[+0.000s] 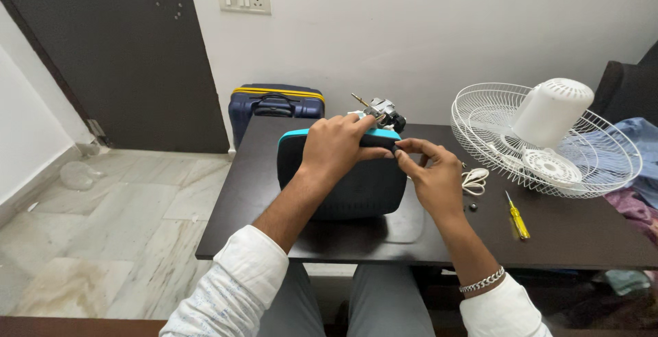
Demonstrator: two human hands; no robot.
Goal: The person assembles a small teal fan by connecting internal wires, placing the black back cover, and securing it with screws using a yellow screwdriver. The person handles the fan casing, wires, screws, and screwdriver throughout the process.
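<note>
While the left hand [336, 146] grips the dark case [343, 186], the right hand [432, 172] pinches its edge

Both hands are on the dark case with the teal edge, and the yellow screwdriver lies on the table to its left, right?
Not quite. In the head view the yellow screwdriver lies right of the dark case, not left. Both the left hand and right hand are on the case.
</note>
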